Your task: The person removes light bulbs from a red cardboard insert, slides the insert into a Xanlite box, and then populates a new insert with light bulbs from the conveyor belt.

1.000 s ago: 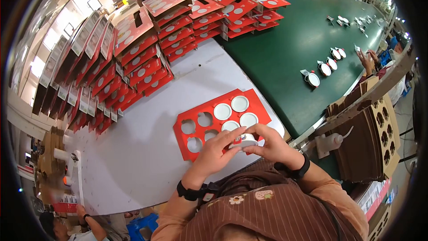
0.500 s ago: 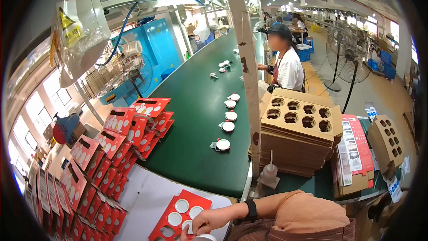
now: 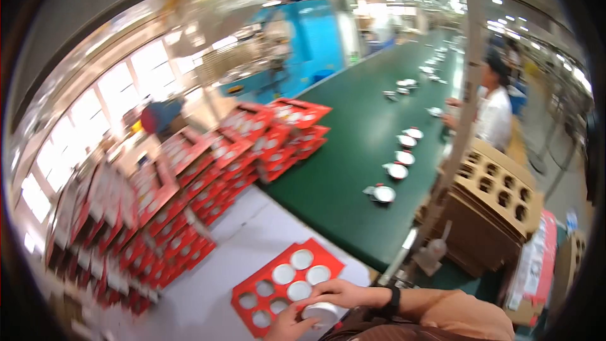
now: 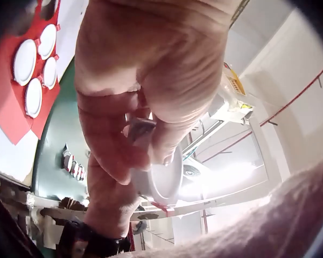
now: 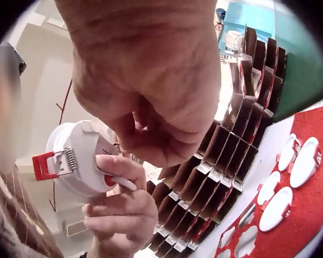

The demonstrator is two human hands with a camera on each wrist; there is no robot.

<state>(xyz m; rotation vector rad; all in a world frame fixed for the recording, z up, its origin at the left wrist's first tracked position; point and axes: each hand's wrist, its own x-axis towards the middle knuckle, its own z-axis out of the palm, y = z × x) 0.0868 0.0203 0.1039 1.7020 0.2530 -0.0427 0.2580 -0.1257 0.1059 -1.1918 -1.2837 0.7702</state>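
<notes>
The left hand [image 3: 287, 323] grips a white lamp [image 3: 322, 316]; whether the right hand [image 3: 341, 292] grips, I cannot tell. Both show more fully than before.

I see a lamp [image 3: 320, 316] between the left hand [image 3: 288, 324] and right hand [image 3: 341, 292], by the near edge of the card [image 3: 332, 263] on the worktop [image 3: 205, 287]. Four seated lamps [image 3: 283, 274] occupy its right-hand openings. Boxes [image 3: 218, 158] stand behind, left; the belt [image 3: 315, 183] runs behind, right, cardboard inserts [image 3: 489, 215] beyond it.
</notes>
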